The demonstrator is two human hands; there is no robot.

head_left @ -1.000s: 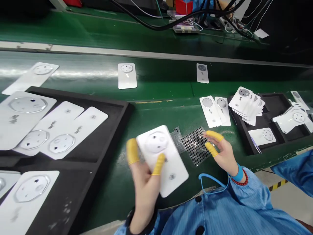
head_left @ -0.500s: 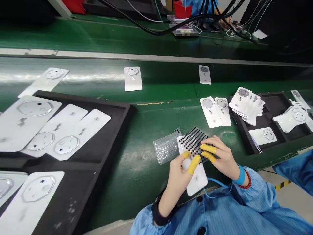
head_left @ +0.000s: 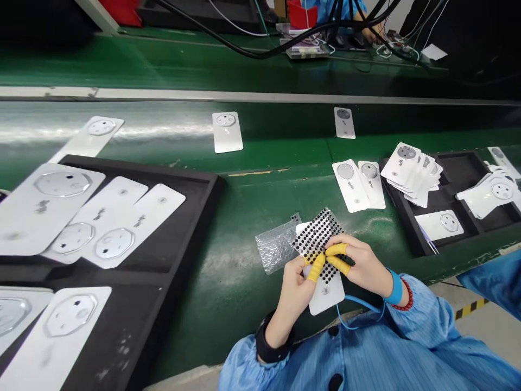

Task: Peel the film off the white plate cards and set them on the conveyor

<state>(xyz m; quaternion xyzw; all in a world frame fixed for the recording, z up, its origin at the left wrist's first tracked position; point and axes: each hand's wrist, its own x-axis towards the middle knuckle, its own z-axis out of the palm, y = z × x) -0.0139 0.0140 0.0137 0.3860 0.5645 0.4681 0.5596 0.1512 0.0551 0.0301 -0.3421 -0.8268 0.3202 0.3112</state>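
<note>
Both my hands are close together over the green bench, their fingers in yellow finger cots. My left hand [head_left: 292, 300] grips the edge of a white socket-faced plate [head_left: 326, 296], and the plate's lower end shows below my fingers. A sheet of small black dots [head_left: 314, 239] lies on the plate, and my right hand [head_left: 360, 266] pinches it with two cotted fingers. Beside the sheet, to the left, lies a piece of clear bubble wrap [head_left: 275, 247], touching neither hand.
A black foam tray [head_left: 163, 217] with large white plates lies to the left. On the right, another black tray [head_left: 456, 174] holds stacked plates, and loose plates [head_left: 358, 184] lie on the green bench. Farther back are more plates, black cables and a co-worker's hand [head_left: 369, 32].
The hands have drawn closer together. The dotted sheet now lies on the plate and tilts a little more, with my right fingers pressing further onto it. The view has shifted slightly.
</note>
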